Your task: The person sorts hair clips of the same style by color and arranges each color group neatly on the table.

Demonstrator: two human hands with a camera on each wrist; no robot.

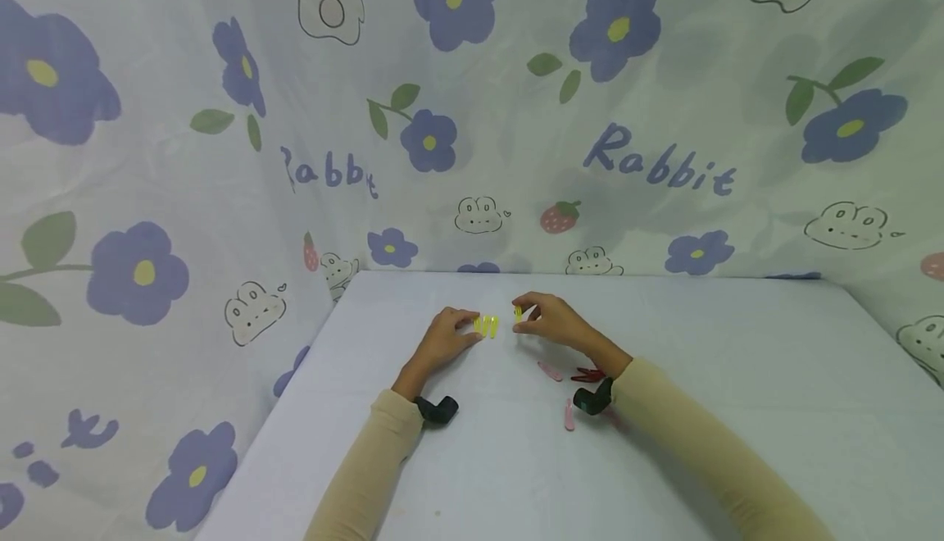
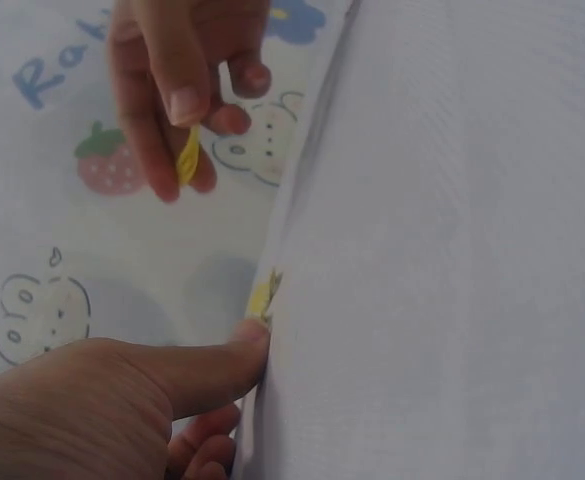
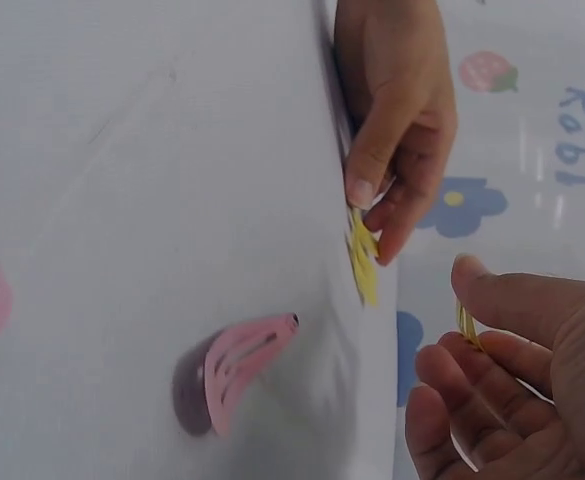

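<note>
On the white table, my left hand [image 1: 448, 334] pinches the leftmost yellow hair clip [image 1: 477, 326] between thumb and fingertips. More yellow hair clips [image 1: 493, 327] lie side by side against it, to its right. Just across a small gap, my right hand [image 1: 549, 321] holds another yellow hair clip [image 1: 519, 314] upright, raised off the table in the right wrist view. That clip [image 2: 188, 155] shows between thumb and fingers in the left wrist view, where my left thumb partly hides the row.
Below my right wrist lie a pink hair clip [image 1: 549, 370], a second pink hair clip [image 1: 569, 415] and dark red clips [image 1: 587, 375], partly covered by the wrist camera [image 1: 593, 397]. A patterned cloth [image 1: 516, 131] hangs behind the table's far edge.
</note>
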